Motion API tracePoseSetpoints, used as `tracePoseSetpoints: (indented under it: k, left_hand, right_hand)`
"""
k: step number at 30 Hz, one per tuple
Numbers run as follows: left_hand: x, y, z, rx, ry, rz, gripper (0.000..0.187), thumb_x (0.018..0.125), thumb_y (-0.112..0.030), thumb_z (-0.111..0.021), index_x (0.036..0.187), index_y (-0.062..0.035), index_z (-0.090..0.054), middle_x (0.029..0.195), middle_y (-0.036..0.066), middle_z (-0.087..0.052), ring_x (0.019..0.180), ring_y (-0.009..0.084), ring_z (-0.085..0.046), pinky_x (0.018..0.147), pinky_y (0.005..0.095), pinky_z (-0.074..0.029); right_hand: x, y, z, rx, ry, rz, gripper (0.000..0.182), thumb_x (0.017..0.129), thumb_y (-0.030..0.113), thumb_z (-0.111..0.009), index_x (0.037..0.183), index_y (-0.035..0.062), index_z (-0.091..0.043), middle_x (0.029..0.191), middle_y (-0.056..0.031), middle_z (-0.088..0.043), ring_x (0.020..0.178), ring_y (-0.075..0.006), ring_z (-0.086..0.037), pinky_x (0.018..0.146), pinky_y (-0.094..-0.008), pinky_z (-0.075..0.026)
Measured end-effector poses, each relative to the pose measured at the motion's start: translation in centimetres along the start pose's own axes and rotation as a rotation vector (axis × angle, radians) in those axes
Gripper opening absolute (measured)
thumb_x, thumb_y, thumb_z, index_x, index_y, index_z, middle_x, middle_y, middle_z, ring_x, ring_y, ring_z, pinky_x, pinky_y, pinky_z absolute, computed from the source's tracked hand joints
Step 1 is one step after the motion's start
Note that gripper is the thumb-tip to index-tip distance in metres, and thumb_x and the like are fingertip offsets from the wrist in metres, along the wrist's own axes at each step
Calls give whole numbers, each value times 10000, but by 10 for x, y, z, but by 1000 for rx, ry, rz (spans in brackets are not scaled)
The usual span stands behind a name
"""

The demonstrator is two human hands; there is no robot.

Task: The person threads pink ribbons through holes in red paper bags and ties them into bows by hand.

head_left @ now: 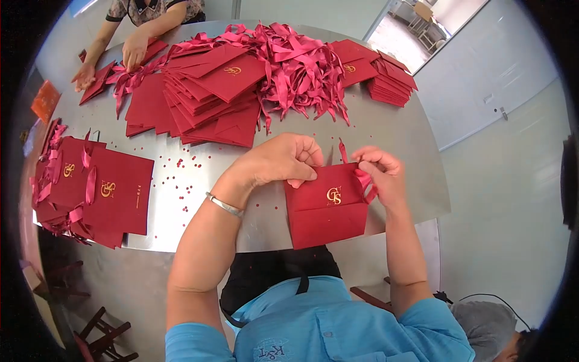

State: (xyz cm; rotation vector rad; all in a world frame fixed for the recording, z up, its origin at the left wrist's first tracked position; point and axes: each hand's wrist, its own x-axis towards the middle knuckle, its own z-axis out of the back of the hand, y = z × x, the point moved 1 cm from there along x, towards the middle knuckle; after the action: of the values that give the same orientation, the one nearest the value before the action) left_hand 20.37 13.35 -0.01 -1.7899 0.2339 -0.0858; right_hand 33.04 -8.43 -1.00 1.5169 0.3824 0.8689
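A flat red paper gift bag point(325, 220) with a gold logo lies in front of me at the table's near edge, its folded bottom toward my body. My left hand point(288, 160) is closed on its upper left corner, thumb on the front and fingers curled behind. At the upper right corner, my right hand point(384, 176) pinches a pink ribbon point(365, 186), thumb against fingertips. Part of the ribbon hangs over the bag's right side, and a short end point(342, 151) sticks up above the top edge. My right fingers hide exactly where the ribbon meets the paper.
A pile of flat red bags point(211, 90) and a heap of pink ribbons point(295, 66) cover the far side. Another bag stack point(391, 81) stands far right. Ribboned bags point(114, 193) lie at left. Small red paper dots are scattered about. Across the table, another person's hands point(136, 51) handle bags.
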Motion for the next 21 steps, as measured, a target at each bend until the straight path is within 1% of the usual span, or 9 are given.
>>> tracePoseSetpoints:
  k: [3,4,6,7,9,12,14,18,21]
  left_hand:
    - [0,2,1,80,-76,45,186,776,32,-637,949,10,-570,720,8,-574,536,66,-521,479,205,-410]
    - [0,3,2,161,-94,81,160,779,20,-638,932,14,-590,711,10,-582,527,67,-522,469,209,-410]
    - [1,4,2,236,-112,118,137,781,8,-639,914,18,-610,703,12,-591,519,68,-523,459,213,-410]
    - [1,3,1,321,-138,146,107,779,-16,-642,878,19,-623,675,16,-594,509,71,-523,451,219,-411]
    - [-1,1,-1,402,-164,174,89,776,-40,-646,841,20,-637,648,19,-597,498,74,-523,443,225,-413]
    - [-3,1,2,513,-218,189,98,760,-77,-653,783,18,-641,602,34,-593,485,89,-540,432,241,-418]
    - [-4,2,6,606,-255,214,77,722,-63,-659,753,8,-657,571,58,-592,465,135,-575,403,275,-404]
    - [-7,-2,7,547,-184,271,88,736,-66,-665,771,14,-663,604,69,-617,482,153,-618,412,271,-428]
    - [-7,-1,8,484,-117,266,104,791,-81,-636,822,16,-657,648,54,-629,521,131,-634,442,246,-453]
  right_hand:
    - [1,29,1,-69,-111,30,82,825,-66,-610,877,-5,-629,959,-85,-661,733,-82,-546,636,-224,-446]
    - [0,38,-1,-73,-110,25,82,825,-66,-610,877,-5,-629,959,-85,-661,733,-82,-546,636,-224,-446]
    - [-4,57,-9,-303,-76,108,102,801,-76,-632,874,-6,-640,899,-78,-666,714,-89,-570,600,-236,-454]
    - [-6,66,-18,-307,-73,104,102,801,-76,-632,874,-6,-640,899,-78,-666,714,-89,-570,600,-236,-454]
    - [-9,78,-45,-544,60,302,118,773,-76,-665,862,0,-651,839,-74,-665,658,-101,-572,561,-238,-449]
    - [-9,64,-62,-639,179,377,142,747,-73,-691,856,12,-658,793,-77,-648,616,-117,-568,527,-242,-438]
    - [-8,58,-70,-703,217,394,142,745,-63,-690,855,22,-660,774,-76,-641,605,-134,-572,520,-250,-440]
    - [-6,52,-76,-870,274,461,123,726,-35,-682,817,40,-649,721,-72,-617,573,-183,-575,497,-282,-441]
    - [-4,51,-78,-926,287,453,99,712,-15,-678,777,43,-631,690,-70,-600,559,-206,-570,494,-300,-444]
